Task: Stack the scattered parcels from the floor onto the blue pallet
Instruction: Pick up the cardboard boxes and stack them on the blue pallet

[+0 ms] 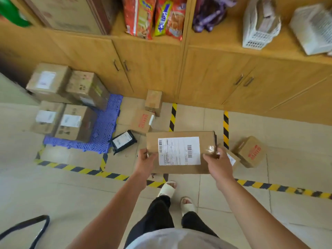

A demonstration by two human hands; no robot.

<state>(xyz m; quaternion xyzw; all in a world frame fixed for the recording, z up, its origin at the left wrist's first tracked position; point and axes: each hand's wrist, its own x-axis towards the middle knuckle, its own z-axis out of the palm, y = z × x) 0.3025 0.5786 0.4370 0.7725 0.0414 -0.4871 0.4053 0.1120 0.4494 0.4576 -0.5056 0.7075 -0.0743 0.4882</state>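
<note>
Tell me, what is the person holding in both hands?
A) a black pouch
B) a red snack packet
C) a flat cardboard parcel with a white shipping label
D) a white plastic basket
C: the left hand and the right hand each grip one end of the flat cardboard parcel, whose white shipping label faces up.
</note>
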